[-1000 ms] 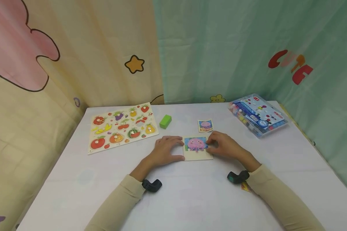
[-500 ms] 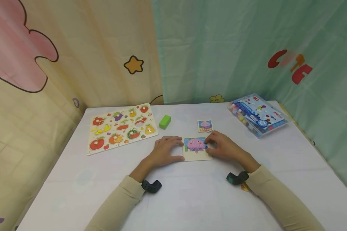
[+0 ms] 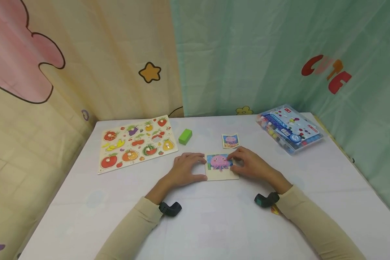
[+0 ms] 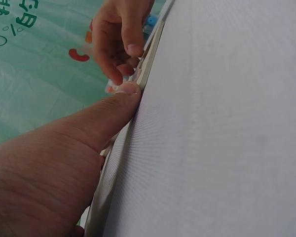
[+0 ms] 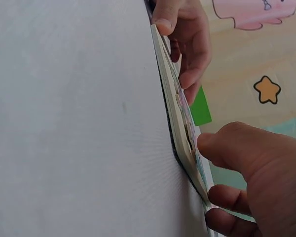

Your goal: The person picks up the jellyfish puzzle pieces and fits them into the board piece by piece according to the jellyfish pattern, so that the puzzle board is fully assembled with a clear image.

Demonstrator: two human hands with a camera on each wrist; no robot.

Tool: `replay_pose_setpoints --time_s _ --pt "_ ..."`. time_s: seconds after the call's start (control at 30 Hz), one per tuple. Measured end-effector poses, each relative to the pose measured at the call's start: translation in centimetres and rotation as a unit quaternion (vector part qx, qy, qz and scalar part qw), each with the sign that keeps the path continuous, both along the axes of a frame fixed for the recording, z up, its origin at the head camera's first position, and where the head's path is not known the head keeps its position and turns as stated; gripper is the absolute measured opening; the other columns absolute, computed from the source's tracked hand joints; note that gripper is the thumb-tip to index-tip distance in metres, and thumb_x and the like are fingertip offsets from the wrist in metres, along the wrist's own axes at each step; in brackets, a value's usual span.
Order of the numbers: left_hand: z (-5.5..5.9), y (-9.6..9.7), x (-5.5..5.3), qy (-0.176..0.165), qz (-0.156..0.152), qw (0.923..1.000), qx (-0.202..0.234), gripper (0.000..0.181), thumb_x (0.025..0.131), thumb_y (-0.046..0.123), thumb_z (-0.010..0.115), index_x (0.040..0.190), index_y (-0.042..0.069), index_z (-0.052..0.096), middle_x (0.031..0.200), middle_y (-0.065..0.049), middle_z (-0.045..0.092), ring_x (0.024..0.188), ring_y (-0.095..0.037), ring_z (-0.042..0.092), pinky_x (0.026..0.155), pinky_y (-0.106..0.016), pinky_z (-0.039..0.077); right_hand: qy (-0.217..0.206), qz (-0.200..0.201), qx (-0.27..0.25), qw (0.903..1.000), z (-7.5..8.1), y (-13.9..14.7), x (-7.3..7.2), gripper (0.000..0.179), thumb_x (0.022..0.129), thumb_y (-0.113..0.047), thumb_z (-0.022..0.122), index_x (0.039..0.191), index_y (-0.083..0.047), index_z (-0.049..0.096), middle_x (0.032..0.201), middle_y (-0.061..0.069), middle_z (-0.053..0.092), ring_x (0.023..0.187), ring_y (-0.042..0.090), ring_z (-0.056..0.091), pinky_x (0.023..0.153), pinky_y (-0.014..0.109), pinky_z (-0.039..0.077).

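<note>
A small wooden jigsaw puzzle [image 3: 221,175] with a pink octopus picture lies flat mid-table in the head view. My left hand [image 3: 187,169] holds its left side, with the thumb at the near corner and the fingers at the far one; the left wrist view has that thumb [image 4: 128,89] against the board's edge. At the right side, my right hand [image 3: 251,164] bends thumb and index finger over a puzzle piece at the picture's edge, mostly covered by them. In the right wrist view the right thumb [image 5: 207,143] touches the slightly raised pieces [image 5: 188,129]; the index fingertip is hidden.
Behind the puzzle lies a small octopus picture card [image 3: 230,141]. A green block [image 3: 185,137] and a fruit peg board [image 3: 138,144] are to the left. A clear plastic box [image 3: 290,129] stands back right. A yellow-orange scrap [image 3: 275,209] peeks out beneath the right wrist.
My right index finger has shifted slightly left over the picture, and the blue bit beside it is now covered. My left hand and the board stay in place.
</note>
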State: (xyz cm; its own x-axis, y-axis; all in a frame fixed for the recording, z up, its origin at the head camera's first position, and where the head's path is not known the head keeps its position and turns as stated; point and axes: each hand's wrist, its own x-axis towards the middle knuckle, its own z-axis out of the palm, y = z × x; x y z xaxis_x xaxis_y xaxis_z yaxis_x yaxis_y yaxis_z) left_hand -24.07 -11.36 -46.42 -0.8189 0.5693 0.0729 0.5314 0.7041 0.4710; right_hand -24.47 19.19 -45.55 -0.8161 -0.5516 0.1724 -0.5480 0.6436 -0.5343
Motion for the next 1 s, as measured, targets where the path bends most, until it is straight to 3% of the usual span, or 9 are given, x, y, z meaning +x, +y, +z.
replay_pose_setpoints --time_s 0.2,0.4,0.73,1.0 --pt "0.0 0.1 0.0 0.003 -0.003 1.0 0.002 0.056 0.086 0.053 0.076 0.132 0.025 0.063 0.153 0.005 0.047 0.138 -0.026 0.036 0.103 -0.053 0.028 0.037 0.024 0.032 0.9985 -0.2 -0.1 0.0 0.027 0.091 -0.02 0.078 0.118 -0.018 0.075 0.104 0.0 0.056 0.089 0.017 0.05 0.076 0.037 0.043" --pt "0.2 0.0 0.0 0.002 -0.002 1.0 0.0 0.057 0.086 0.055 0.075 0.132 0.024 0.063 0.153 0.005 0.047 0.139 -0.026 0.035 0.104 -0.054 0.028 0.05 0.026 0.023 0.9981 -0.3 -0.1 -0.1 0.026 0.09 -0.018 0.079 0.116 -0.017 0.077 0.103 0.0 0.056 0.088 0.017 0.048 0.075 0.037 0.041" --pt "0.3 0.2 -0.1 -0.002 -0.003 1.0 -0.001 0.057 0.086 0.054 0.075 0.132 0.024 0.063 0.153 0.004 0.046 0.139 -0.027 0.035 0.104 -0.054 0.028 0.02 0.015 0.007 0.9997 -0.2 0.1 -0.1 0.031 0.089 -0.019 0.08 0.119 -0.014 0.075 0.106 0.001 0.057 0.093 0.019 0.05 0.08 0.04 0.042" --pt "0.2 0.1 0.0 0.003 0.001 1.0 -0.004 0.056 0.086 0.054 0.076 0.132 0.024 0.063 0.153 0.004 0.047 0.139 -0.027 0.036 0.104 -0.055 0.028 -0.031 -0.001 0.017 0.9994 1.3 0.7 0.5 0.046 0.092 -0.025 0.078 0.133 -0.009 0.064 0.111 0.002 0.061 0.102 0.021 0.056 0.09 0.045 0.048"
